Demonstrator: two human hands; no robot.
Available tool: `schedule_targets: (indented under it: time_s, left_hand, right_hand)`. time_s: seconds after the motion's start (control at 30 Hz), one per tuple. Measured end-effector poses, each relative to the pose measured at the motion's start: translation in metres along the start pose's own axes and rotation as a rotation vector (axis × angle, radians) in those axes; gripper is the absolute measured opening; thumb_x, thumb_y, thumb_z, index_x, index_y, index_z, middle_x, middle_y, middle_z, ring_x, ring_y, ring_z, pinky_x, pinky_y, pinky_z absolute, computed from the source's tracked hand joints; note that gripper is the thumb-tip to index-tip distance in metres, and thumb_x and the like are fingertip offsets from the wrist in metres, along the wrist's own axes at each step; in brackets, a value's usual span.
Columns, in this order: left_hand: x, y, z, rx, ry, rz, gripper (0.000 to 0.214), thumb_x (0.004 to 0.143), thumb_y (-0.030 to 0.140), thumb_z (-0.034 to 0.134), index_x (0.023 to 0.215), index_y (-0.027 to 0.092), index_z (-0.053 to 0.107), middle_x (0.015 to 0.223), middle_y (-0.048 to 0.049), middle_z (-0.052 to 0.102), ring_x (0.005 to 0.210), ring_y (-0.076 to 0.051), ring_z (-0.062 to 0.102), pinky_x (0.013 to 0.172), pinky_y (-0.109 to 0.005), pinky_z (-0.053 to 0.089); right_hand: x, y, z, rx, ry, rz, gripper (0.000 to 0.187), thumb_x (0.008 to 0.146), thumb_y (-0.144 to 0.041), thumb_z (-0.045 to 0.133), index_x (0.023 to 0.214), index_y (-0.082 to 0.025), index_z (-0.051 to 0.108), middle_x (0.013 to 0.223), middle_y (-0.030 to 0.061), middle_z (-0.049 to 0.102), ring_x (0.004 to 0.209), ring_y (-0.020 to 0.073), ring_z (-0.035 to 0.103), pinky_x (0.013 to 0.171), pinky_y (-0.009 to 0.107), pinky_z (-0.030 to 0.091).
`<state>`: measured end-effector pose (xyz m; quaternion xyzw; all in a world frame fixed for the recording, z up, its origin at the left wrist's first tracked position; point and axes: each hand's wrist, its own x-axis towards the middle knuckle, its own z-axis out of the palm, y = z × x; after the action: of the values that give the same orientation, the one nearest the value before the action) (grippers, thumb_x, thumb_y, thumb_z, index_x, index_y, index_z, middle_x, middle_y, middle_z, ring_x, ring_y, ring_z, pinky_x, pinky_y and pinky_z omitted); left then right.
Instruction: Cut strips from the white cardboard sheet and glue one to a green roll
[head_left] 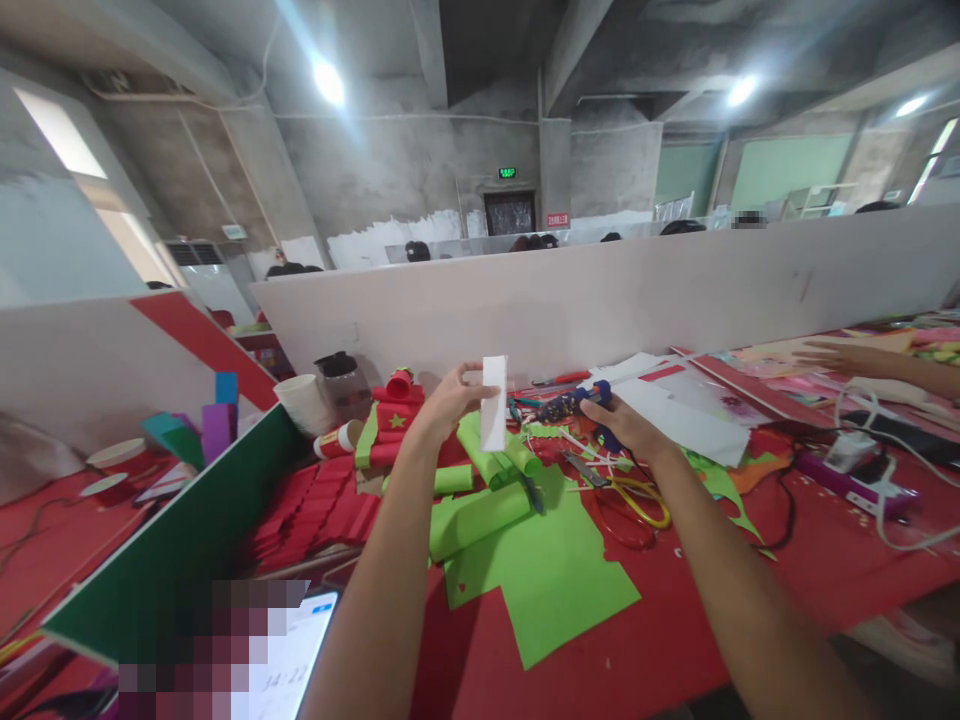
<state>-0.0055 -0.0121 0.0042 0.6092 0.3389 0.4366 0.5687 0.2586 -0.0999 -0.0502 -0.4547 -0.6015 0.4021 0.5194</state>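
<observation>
My left hand (452, 398) pinches a white rectangular piece (493, 412) upright between thumb and fingers; whether it is paper or foam I cannot tell. A dark blue glue gun (562, 404) is in my right hand (628, 425), its nozzle pointing left toward the white piece but apart from it. Below my hands lie rolled green sheets (484, 518) and a flat, cut green sheet (562, 590). Scissors with yellow handles (643, 503) rest beside my right forearm. Left of my left hand stands a red paper piece with a gold star (397, 422).
Pleated red material (315, 520) lies near a green board (172, 540). A phone (300, 650) is at lower left. White sheets (697, 415) and a purple power strip (851, 485) are on the right, near another person's hand (836, 355). A pale partition (600, 300) runs behind.
</observation>
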Motion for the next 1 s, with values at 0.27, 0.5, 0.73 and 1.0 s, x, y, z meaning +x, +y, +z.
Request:
schedule_targets:
  time_s: [0.27,0.5,0.73,1.0]
  left_hand:
    - [0.003,-0.002,-0.008,0.031,0.074,0.039,0.063,0.060,0.015,0.082,0.114,0.019,0.050,0.085,-0.0038,0.068,0.069,-0.015,0.066,0.062,-0.024,0.047]
    - [0.000,0.000,-0.002,0.013,-0.018,0.024,0.065,0.058,0.014,0.083,0.113,0.019,0.049,0.085,-0.0046,0.070,0.072,-0.016,0.067,0.065,-0.025,0.049]
    - [0.002,0.000,-0.005,0.013,0.104,0.045,0.066,0.056,0.017,0.084,0.112,0.020,0.050,0.079,-0.0004,0.068,0.064,-0.014,0.065,0.060,-0.024,0.047]
    - [0.002,-0.002,-0.010,0.094,0.141,0.063,0.064,0.059,0.018,0.083,0.113,0.021,0.049,0.081,-0.0005,0.068,0.060,-0.013,0.063,0.056,-0.022,0.045]
  right_hand:
    - [0.000,0.003,-0.010,0.235,-0.163,-0.091,0.072,0.063,-0.089,0.053,0.077,-0.019,0.056,0.064,0.0011,0.058,0.048,0.0114,0.048,0.051,0.028,0.046]
    - [0.015,0.008,0.006,0.046,0.039,-0.090,0.052,0.082,-0.069,0.057,0.078,-0.018,0.057,0.063,-0.0013,0.055,0.054,0.0105,0.049,0.052,0.023,0.043]
    - [-0.009,0.005,-0.014,-0.039,-0.483,0.007,0.045,0.075,-0.061,0.068,0.077,-0.017,0.065,0.062,0.0017,0.062,0.051,0.0129,0.050,0.051,0.026,0.044]
    - [0.001,0.000,-0.017,0.031,-0.028,-0.123,0.021,0.076,-0.037,0.070,0.081,-0.018,0.064,0.064,0.0006,0.062,0.048,0.0111,0.047,0.049,0.026,0.039]
